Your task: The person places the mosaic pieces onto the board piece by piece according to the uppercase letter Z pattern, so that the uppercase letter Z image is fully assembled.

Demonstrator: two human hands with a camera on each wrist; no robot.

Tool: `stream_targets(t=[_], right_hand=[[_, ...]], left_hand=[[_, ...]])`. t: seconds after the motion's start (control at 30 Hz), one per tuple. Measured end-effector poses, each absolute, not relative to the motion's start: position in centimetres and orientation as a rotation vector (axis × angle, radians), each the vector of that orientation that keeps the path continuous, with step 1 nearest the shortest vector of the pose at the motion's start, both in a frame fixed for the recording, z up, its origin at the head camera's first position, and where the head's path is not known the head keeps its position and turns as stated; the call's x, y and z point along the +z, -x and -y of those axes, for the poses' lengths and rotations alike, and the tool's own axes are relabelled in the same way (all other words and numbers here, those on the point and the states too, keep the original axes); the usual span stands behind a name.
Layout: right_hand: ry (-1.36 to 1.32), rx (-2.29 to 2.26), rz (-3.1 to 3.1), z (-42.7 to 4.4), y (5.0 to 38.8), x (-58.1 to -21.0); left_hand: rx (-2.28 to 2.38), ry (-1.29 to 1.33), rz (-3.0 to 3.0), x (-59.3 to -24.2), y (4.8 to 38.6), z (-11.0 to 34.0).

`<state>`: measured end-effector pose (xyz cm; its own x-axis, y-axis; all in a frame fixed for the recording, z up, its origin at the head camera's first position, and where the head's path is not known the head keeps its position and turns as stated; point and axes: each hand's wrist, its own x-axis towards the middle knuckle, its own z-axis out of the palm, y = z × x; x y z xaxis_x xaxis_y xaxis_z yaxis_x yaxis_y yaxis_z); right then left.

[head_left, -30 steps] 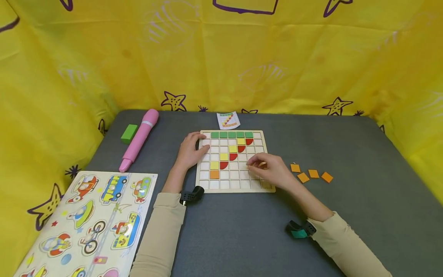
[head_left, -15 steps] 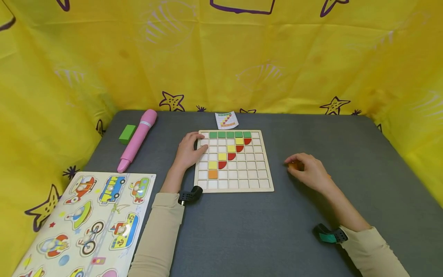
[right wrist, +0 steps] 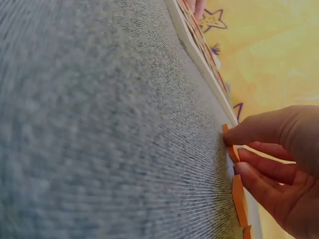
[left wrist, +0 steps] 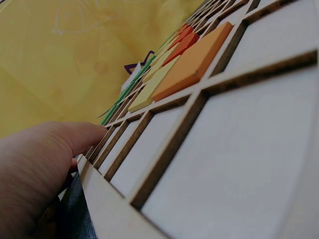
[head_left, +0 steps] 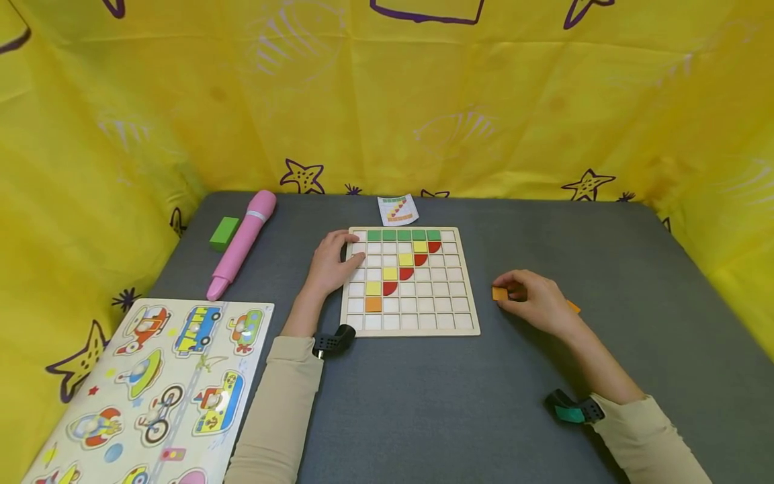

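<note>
A wooden grid board [head_left: 429, 323] lies flat, with green, yellow, red and orange pieces set in some of its squares. At its left edge my left hand [head_left: 329, 265] holds the frame; in the left wrist view the thumb [left wrist: 84, 137] lies over the rim, and the other fingers are mostly hidden below it. To the right of the board, my right hand [head_left: 535, 299] pinches an orange square tile [head_left: 500, 294] between thumb and fingers, close to the table. More orange tiles [right wrist: 239, 199] lie by that hand, partly hidden under it in the head view.
A small pattern card [head_left: 398, 210] lies behind the board. On the left are a pink microphone-shaped object [head_left: 242, 245], a green block [head_left: 224, 234] and a vehicle picture puzzle [head_left: 163, 376]. A yellow cloth [head_left: 387, 101] stands around the grey table [head_left: 423, 410].
My right hand has moved right, from above the board to the loose orange tiles, and has taken one between thumb and fingers. The left hand stays at the board's edge.
</note>
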<state>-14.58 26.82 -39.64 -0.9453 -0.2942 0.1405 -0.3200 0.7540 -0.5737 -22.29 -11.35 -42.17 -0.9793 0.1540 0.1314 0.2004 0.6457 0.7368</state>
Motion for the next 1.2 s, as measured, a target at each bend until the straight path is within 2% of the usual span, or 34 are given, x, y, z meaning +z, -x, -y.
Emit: stream_targets(t=[0.33, 0.73, 0.97, 1.2], right_hand=[[-0.501, 1.177, 2.92, -24.3, 14.9, -39.4], [-0.797, 1.351, 2.884, -16.7, 15.5, -38.9], [-0.958, 1.276, 2.869, -13.2, 15.8, -39.2], [-0.938, 1.302, 2.85, -11.9, 15.7, -39.7]], left_hand=[[-1.273, 0.302, 2.8, -42.1, 22.2, 11.4], [-1.278, 0.311, 2.793, -42.0, 22.2, 11.4], [-1.271, 0.317, 2.784, -42.2, 22.2, 11.4], [-1.267, 0.32, 2.79, -42.2, 22.3, 11.4]])
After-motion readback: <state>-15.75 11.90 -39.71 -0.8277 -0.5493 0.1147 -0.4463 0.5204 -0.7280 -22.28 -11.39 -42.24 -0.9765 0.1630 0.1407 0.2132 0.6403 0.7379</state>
